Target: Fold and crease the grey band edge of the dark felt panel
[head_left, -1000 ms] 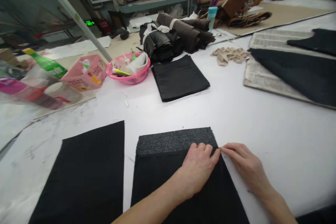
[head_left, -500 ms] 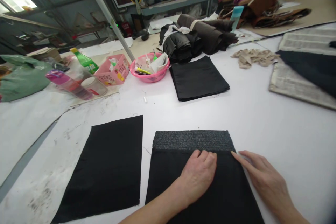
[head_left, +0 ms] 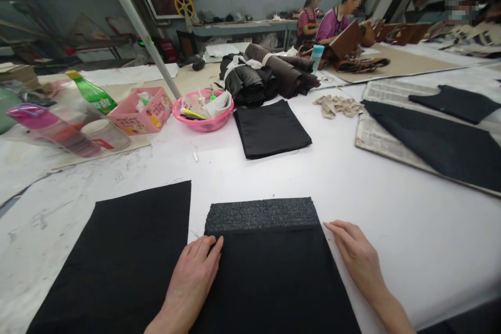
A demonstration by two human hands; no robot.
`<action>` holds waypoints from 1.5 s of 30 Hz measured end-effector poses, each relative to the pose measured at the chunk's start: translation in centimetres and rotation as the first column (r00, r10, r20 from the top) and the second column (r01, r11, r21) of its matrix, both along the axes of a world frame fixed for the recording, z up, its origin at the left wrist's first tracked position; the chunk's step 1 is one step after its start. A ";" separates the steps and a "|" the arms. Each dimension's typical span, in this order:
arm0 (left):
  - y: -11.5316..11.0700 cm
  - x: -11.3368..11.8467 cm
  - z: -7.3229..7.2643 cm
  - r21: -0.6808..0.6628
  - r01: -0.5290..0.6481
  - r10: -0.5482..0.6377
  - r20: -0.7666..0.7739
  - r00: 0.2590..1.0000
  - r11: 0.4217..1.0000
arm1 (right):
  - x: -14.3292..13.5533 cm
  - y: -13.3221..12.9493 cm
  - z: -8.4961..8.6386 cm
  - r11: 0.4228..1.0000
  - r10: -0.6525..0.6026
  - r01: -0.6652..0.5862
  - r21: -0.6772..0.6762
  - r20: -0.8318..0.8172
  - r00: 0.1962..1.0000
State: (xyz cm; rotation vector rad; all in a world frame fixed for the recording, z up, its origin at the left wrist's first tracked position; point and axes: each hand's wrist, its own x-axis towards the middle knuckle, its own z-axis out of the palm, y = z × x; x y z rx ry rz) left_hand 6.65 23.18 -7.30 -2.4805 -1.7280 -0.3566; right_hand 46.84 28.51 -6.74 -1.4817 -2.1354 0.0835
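Note:
In front of me lies a black fabric piece (head_left: 270, 276), its top edge lined up along a dark grey speckled strip (head_left: 262, 214) that shows beyond it. My left hand (head_left: 193, 271) rests on the fabric's upper left edge, fingers laid on the cloth and slightly bent. Beside the upper right corner is my right hand (head_left: 356, 253), fingers stretched out, the tips at or just off the fabric's edge. Neither hand visibly grips anything. Another black fabric piece (head_left: 129, 255) lies flat to the left, partly behind my left forearm.
Farther back are a stack of black cloth (head_left: 274, 130), a pink basin (head_left: 203, 122) with small tools, a pink box (head_left: 143, 120), a green bottle (head_left: 92, 94) and dark rolls (head_left: 250, 81). Dark cut pieces (head_left: 438, 135) lie on a board at right. Two people sit beyond.
My left hand has moved left from the fabric's top seam to its left edge and its fingers have loosened. My right hand stays by the right corner. The camera view has shifted.

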 end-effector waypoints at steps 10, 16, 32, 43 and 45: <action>0.3 1.7 1.3 -0.087 0.048 -0.031 0.184 0.982 0.995 | -4.2 2.6 2.5 0.961 0.205 -0.155 -0.231 0.214 0.955; 0.7 2.3 1.7 -0.117 0.062 -0.035 0.223 0.974 0.991 | -5.3 3.7 4.1 0.922 0.293 -0.202 -0.330 0.257 0.921; 6.7 11.5 3.2 -0.185 0.415 -0.332 0.359 0.872 0.891 | -3.4 4.3 4.4 0.843 0.471 -0.459 -0.282 -0.028 0.882; 1.9 -2.7 3.4 -0.337 0.122 -0.003 0.332 0.943 0.934 | -2.6 3.5 3.2 0.907 0.255 -0.257 -0.333 -0.051 0.966; 1.3 -3.8 3.7 -0.343 0.089 0.033 0.334 0.942 0.935 | -2.8 3.6 3.1 0.899 0.228 -0.243 -0.364 -0.084 0.970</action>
